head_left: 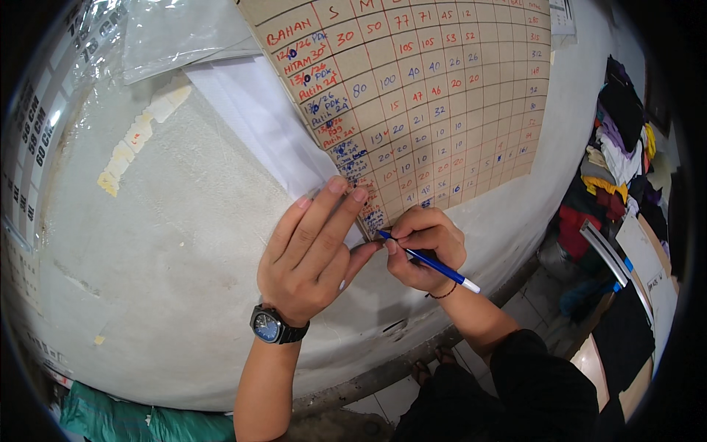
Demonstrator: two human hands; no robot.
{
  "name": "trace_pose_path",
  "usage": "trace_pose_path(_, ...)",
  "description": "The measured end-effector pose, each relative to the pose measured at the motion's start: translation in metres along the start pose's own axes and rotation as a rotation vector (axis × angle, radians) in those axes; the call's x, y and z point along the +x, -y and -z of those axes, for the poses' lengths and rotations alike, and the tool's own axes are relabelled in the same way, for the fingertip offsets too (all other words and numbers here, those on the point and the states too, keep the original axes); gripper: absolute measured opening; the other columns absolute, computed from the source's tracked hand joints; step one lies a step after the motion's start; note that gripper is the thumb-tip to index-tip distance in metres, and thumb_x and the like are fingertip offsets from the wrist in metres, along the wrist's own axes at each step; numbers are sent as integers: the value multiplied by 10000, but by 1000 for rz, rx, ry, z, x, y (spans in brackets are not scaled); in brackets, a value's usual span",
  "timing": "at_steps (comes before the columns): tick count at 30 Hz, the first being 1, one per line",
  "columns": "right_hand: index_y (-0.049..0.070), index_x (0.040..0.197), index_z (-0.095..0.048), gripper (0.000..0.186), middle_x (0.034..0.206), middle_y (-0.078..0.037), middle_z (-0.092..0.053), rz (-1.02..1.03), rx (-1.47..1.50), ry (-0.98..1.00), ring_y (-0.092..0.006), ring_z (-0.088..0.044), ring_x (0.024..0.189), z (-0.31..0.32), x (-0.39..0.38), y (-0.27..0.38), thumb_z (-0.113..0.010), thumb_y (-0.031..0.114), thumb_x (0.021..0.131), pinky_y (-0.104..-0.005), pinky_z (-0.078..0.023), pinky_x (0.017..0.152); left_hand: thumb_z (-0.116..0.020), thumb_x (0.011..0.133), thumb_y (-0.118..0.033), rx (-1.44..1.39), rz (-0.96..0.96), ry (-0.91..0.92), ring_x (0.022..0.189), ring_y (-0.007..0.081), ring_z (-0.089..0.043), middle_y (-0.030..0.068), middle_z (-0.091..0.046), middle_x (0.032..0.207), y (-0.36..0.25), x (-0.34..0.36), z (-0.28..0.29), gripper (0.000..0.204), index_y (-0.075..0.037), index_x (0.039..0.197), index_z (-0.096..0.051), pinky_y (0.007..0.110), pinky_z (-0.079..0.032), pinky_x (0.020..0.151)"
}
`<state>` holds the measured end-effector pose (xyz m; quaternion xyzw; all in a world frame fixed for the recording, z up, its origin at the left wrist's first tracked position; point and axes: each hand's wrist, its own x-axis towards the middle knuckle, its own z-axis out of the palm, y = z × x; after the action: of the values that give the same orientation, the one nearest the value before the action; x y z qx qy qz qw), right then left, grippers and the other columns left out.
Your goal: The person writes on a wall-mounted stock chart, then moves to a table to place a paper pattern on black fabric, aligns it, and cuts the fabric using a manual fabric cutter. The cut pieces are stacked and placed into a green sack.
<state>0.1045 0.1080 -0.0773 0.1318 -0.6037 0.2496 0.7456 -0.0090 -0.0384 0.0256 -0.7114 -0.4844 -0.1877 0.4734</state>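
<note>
A brown card sheet (471, 96) with a ruled grid of red and blue handwriting lies on the table. My right hand (431, 243) grips a blue pen (442, 272) with a white end, its tip at the lower left corner of the sheet. My left hand (309, 265), a dark watch on its wrist, lies with fingers stretched over that corner and the white paper (250, 118) beside it. Part of the white paper is hidden under the card and hand.
The pale worktable (169, 258) has tape scraps and clear plastic sheets (177, 37) at the back left. At the right are piled garments (611, 140) and boards (641, 258). A green bundle (125, 412) sits at the lower left. My feet show on the tiled floor below.
</note>
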Motion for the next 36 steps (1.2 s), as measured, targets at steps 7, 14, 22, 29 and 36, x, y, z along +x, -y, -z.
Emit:
trace_pose_path(7,20,876,-588,233,945,-152,-689,-17,60,3,-222,-708,719,2,0,-2,-802,-41,805,-305,-563,630,-949,759,-280,-4,4,-4,1358,327,-631,96,-743,1333,0,0,0,518,-125,642,-469,474,-516,1094)
trace_pose_path(14,13,864,-580,240,940,-158,-687,17,21,-24,-216,-683,684,0,-1,-3,-804,-46,800,-308,-544,602,-952,752,-283,-8,5,-5,1346,335,-639,100,-745,1329,0,0,0,520,-118,646,-470,484,-520,1086)
trace_pose_path(22,15,847,-581,244,928,-153,-690,16,53,6,-234,-677,675,2,-1,-3,-784,-80,751,-321,-542,595,-902,807,-254,-6,6,11,1356,304,-636,94,-730,1362,0,1,2,414,-104,666,-543,441,-510,1092)
trace_pose_path(29,22,866,-613,237,928,-139,-699,13,71,69,-242,-696,699,6,0,1,-802,-58,748,-325,-567,613,-866,839,-252,-4,6,41,1377,289,-620,91,-720,1384,0,2,4,355,-93,685,-588,424,-500,1104)
trace_pose_path(36,24,887,-624,238,938,-139,-704,1,59,75,-242,-714,723,6,2,1,-818,-42,766,-323,-578,635,-843,858,-275,-8,6,46,1381,288,-617,94,-710,1400,0,2,5,348,-87,702,-596,425,-496,1114)
